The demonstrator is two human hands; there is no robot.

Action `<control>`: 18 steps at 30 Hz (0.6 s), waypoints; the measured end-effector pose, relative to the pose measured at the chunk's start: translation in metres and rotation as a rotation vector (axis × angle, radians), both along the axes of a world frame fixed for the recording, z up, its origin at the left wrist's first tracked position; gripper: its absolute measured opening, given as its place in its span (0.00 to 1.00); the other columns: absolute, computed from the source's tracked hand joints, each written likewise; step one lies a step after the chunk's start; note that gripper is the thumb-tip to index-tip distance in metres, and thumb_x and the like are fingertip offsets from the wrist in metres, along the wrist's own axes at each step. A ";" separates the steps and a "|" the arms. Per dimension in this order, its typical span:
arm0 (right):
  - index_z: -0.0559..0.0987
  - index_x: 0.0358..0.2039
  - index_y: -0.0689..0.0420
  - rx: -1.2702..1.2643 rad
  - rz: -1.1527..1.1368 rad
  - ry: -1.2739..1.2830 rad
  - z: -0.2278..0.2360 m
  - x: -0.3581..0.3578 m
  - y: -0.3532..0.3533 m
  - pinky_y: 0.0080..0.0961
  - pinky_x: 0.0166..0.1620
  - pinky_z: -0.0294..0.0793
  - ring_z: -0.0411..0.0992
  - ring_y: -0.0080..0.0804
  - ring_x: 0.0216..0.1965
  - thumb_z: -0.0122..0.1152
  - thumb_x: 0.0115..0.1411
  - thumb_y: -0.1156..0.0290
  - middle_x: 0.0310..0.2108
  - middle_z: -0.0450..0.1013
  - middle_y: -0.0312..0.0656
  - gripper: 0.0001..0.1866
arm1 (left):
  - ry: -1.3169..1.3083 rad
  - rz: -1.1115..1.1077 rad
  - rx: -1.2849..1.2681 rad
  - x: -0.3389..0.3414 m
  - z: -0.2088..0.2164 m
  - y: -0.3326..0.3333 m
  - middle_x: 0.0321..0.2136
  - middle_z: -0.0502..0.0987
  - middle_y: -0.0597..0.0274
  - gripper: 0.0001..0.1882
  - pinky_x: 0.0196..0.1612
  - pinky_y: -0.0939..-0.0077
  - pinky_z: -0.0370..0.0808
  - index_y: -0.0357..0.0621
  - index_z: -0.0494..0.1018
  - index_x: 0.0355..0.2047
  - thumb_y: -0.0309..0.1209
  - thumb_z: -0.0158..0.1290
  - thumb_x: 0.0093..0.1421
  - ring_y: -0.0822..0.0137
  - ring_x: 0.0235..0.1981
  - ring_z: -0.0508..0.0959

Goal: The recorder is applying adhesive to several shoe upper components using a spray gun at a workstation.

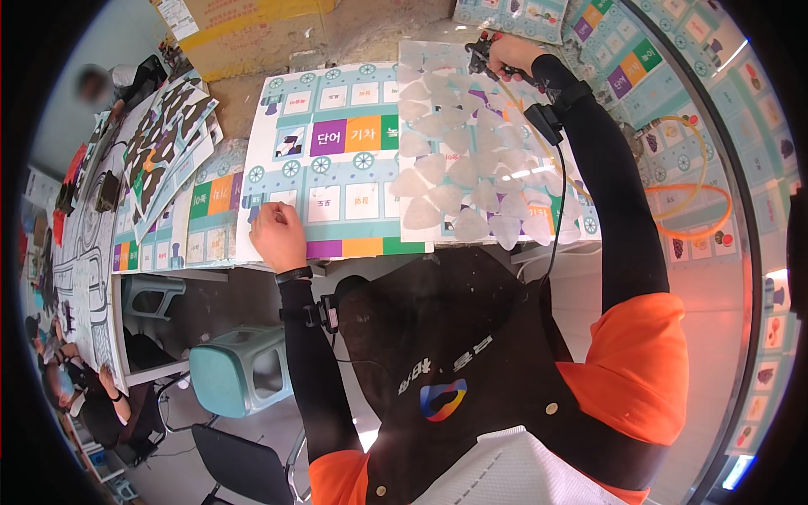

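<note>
A printed sheet (353, 215) with train-car pictures and coloured blocks lies on the table in front of me. Over its right half rests a see-through sheet (421, 223) covered in pale, leaf-like shapes. My left hand (278, 236) is closed, its curled fingers resting on the printed sheet's left side; whatever may be in them is hidden. Toward the far edge of the see-through sheet, my right hand (513, 57) grips a dark hand tool (480, 55). A thin yellow hose (539, 139) runs from near that hand back across the sheet.
A yellow cardboard box (252, 38) stands at the back. Patterned printed sheets (172, 139) lie piled at left. An orange hose loop (707, 231) is at right. Below left are a teal stool (220, 383) and a black chair (240, 463). Other people (105, 396) are at far left.
</note>
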State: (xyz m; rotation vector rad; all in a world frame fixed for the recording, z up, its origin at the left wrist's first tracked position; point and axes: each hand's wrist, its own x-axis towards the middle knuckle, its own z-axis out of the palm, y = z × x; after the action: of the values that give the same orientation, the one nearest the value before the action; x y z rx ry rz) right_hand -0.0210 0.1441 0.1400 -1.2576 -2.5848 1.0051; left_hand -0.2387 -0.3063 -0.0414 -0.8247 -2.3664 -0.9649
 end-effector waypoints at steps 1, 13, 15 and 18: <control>0.73 0.18 0.68 -0.037 0.008 0.052 -0.003 0.001 0.001 0.30 0.15 0.59 0.68 0.35 0.15 0.55 0.42 0.76 0.18 0.70 0.49 0.07 | -0.003 0.007 -0.012 0.000 0.000 0.000 0.19 0.73 0.66 0.07 0.35 0.59 0.68 0.46 0.74 0.25 0.31 0.55 0.60 0.57 0.26 0.75; 0.73 0.16 0.67 -0.063 -0.006 0.027 -0.010 0.001 0.009 0.30 0.15 0.58 0.66 0.34 0.13 0.55 0.42 0.75 0.16 0.70 0.49 0.07 | 0.002 0.005 -0.001 0.001 0.002 0.004 0.18 0.73 0.65 0.07 0.35 0.57 0.68 0.46 0.73 0.25 0.30 0.55 0.60 0.56 0.26 0.74; 0.74 0.17 0.67 -0.023 -0.009 0.029 -0.011 0.001 0.010 0.30 0.15 0.58 0.65 0.34 0.12 0.55 0.42 0.74 0.16 0.70 0.49 0.07 | 0.016 0.014 -0.009 0.001 0.001 0.003 0.18 0.73 0.65 0.07 0.35 0.56 0.68 0.46 0.73 0.25 0.30 0.55 0.60 0.56 0.26 0.74; 0.73 0.17 0.67 -0.030 -0.006 0.054 -0.007 -0.001 0.004 0.31 0.15 0.58 0.64 0.34 0.11 0.56 0.41 0.74 0.16 0.71 0.50 0.07 | -0.010 0.008 0.004 0.000 0.000 0.002 0.18 0.73 0.64 0.07 0.35 0.55 0.69 0.46 0.73 0.25 0.30 0.55 0.60 0.55 0.26 0.74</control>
State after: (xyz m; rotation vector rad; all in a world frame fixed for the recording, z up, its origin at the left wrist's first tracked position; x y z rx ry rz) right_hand -0.0222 0.1483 0.1329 -1.2269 -2.5330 1.0659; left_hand -0.2386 -0.3048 -0.0417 -0.8106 -2.3732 -0.9723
